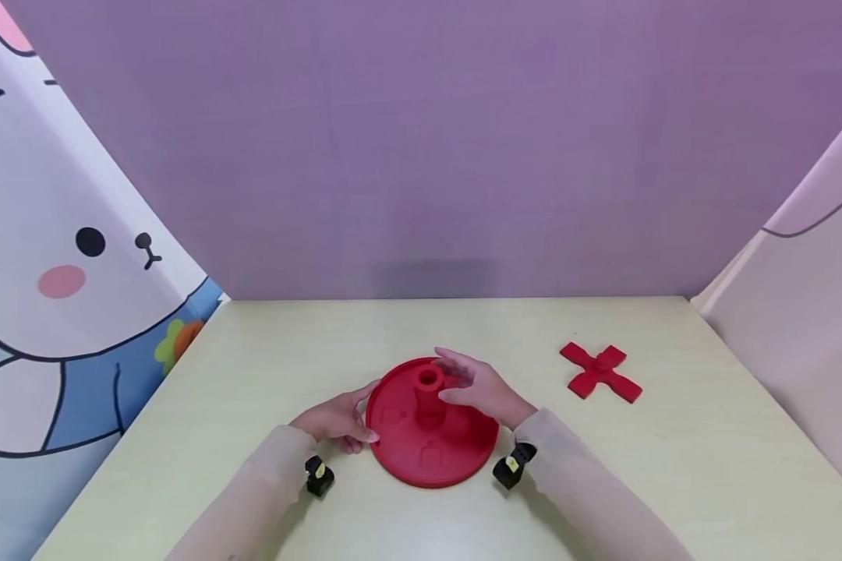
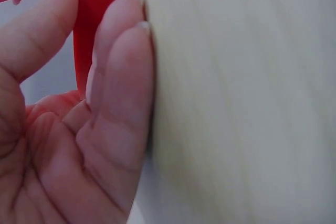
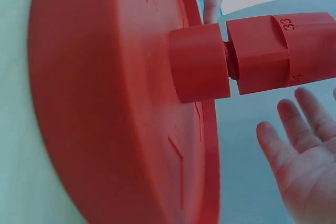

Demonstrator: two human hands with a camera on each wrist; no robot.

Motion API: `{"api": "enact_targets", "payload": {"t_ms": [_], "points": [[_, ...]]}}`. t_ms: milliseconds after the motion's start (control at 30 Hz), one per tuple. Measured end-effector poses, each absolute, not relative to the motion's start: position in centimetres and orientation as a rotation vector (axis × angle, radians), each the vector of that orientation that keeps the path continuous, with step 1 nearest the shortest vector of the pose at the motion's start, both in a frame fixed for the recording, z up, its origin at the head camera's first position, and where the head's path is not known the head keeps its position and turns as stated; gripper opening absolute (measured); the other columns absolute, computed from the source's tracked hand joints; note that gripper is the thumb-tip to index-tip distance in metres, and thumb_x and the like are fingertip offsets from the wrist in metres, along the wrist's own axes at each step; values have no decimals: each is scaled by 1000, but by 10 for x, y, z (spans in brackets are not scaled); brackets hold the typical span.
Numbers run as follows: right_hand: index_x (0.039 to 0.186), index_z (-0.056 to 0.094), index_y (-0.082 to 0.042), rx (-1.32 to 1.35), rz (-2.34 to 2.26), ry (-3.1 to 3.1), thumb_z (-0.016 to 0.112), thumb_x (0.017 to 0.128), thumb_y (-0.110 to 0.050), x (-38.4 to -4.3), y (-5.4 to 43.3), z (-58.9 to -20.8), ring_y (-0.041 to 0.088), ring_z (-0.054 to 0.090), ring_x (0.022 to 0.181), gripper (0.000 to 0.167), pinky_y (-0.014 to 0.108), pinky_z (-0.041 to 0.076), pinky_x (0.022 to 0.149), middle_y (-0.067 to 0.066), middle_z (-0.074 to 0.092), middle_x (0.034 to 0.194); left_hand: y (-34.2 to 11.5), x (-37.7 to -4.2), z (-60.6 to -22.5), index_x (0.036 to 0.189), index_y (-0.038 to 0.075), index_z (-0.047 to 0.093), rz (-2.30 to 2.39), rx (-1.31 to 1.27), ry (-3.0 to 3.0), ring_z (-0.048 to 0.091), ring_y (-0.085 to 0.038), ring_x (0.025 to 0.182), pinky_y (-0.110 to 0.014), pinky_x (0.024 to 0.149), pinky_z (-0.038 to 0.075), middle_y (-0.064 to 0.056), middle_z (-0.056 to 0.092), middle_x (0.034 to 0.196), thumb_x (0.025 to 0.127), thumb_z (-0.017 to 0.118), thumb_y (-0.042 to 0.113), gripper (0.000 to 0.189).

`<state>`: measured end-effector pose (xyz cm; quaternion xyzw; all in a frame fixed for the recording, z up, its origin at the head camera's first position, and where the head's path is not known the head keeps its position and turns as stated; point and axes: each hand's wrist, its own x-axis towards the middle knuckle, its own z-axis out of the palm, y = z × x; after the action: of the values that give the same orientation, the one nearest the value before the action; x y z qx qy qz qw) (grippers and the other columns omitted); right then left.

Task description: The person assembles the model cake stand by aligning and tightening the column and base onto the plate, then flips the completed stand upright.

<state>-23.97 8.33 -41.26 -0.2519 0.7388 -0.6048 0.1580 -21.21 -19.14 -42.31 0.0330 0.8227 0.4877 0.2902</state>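
Observation:
A red round plastic base (image 1: 431, 463) lies on the table, with a hollow red post (image 1: 429, 389) standing up from its middle. In the right wrist view, a thread shows between the base's collar (image 3: 202, 62) and the faceted, numbered upper piece (image 3: 262, 53) of the post. My left hand (image 1: 337, 419) holds the base at its left rim, thumb over the edge and fingers low against the side. Close beside the post, my right hand (image 1: 487, 389) is spread with fingers lightly bent; the right wrist view shows a gap between its fingertips and the post.
To the right on the pale table (image 1: 288, 335) lies a flat red cross-shaped piece (image 1: 600, 371) with four arms. A purple cloth wall (image 1: 428, 156) rises behind the table, and a cartoon-printed cloth (image 1: 98, 312) hangs on the left.

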Motion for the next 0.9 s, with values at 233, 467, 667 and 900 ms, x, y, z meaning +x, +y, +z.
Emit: {"api": "enact_targets", "payload": {"t_ms": [233, 467, 667, 900], "points": [[147, 37, -4, -644, -1839, 1990, 68, 88, -11, -241, 82, -421, 29, 49, 121, 67, 35, 51, 90, 16, 49, 137, -189, -214, -425, 154, 20, 23, 1257, 39, 2241, 56, -15, 53, -28, 57, 54, -8, 61, 66, 80, 77, 11, 91], [144, 39, 2, -674, -1859, 1964, 66, 88, -7, -241, 77, -425, 25, 54, 114, 62, 33, 52, 88, 18, 55, 129, -189, -213, -424, 154, 20, 23, 1228, 25, 2270, 56, -15, 52, -29, 55, 54, -8, 61, 65, 81, 77, 9, 92], [141, 45, 0, -655, -1842, 1981, 69, 85, -4, -241, 74, -428, 24, 56, 109, 61, 38, 54, 85, 16, 58, 123, -188, -213, -424, 154, 19, 23, 1235, 22, 2269, 56, -15, 52, -29, 55, 54, -8, 60, 65, 80, 77, 9, 92], [139, 47, 0, -637, -1806, 2039, 71, 84, -5, -239, 73, -429, 27, 56, 110, 60, 38, 54, 84, 16, 58, 123, -189, -214, -424, 154, 19, 22, 1254, 35, 2244, 56, -15, 52, -29, 56, 54, -8, 61, 65, 81, 76, 8, 91]]}}
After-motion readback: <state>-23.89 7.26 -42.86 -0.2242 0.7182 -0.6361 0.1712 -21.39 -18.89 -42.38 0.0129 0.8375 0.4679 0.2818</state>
